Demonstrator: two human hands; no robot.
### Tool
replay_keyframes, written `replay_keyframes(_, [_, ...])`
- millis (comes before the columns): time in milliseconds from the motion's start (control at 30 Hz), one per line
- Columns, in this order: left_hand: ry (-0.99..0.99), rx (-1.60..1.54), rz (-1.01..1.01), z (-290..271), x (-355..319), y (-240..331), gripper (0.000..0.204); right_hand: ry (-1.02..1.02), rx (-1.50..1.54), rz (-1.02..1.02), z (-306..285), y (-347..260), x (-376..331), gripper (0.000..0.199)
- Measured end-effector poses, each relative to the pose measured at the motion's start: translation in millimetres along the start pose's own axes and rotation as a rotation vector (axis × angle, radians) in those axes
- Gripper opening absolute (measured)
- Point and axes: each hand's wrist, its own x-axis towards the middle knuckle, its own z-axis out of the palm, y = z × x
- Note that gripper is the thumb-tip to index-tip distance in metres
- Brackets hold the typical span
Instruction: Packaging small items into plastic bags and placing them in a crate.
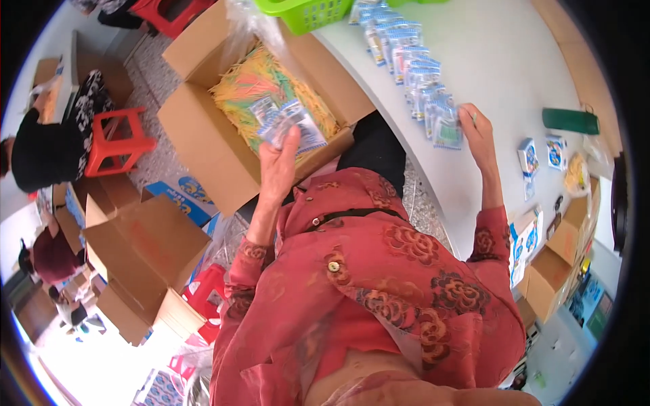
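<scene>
My left hand [279,166] holds a small bundle of clear blue-and-white packets [288,123] over an open cardboard box [203,145] filled with yellow and green sticks [267,84]. My right hand [477,132] rests on the white table [514,61], its fingers on the near end of an overlapping row of the same blue-and-white packets [416,71]. The nearest packet [447,128] lies under its fingertips. My red flowered blouse fills the lower middle of the view.
A green plastic basket [311,13] stands at the table's far end. A dark green case [570,120], small blue-and-white boxes [528,159] and cartons [552,271] are at right. Cardboard boxes [145,250] and red stools [115,139] crowd the floor at left, where other people sit.
</scene>
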Motion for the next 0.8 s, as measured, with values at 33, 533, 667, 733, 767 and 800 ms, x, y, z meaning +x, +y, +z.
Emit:
replay_keyframes(33, [0.012, 0.011, -0.006, -0.4, -0.2, -2.2, 0.021, -0.017, 0.009, -0.011, -0.3, 7.9, -0.8, 0.021])
replay_keyframes(533, [-0.057, 0.045, 0.074, -1.1, -12.2, -2.6, 0.014, -0.219, 0.200, -0.365, 91.4, -103.7, 11.6, 0.020])
replay_keyframes(667, [-0.129, 0.018, 0.034, 0.0, -19.9, 4.9, 0.013, -0.542, 0.248, -0.358, 138.8, -140.1, 16.1, 0.020])
replay_keyframes(733, [-0.142, -0.032, -0.008, -6.0, -23.5, 1.5, 0.014, -0.580, 0.196, -0.513, 157.0, -138.8, 22.9, 0.022])
replay_keyframes(767, [-0.137, -0.039, -0.032, -7.7, -24.8, 6.7, 0.014, -0.593, 0.195, -0.518, 160.8, -142.3, 24.2, 0.022])
replay_keyframes(800, [-0.133, -0.046, -0.056, -9.5, -26.1, 9.1, 0.014, -0.585, 0.154, -0.542, 163.5, -146.4, 25.4, 0.025])
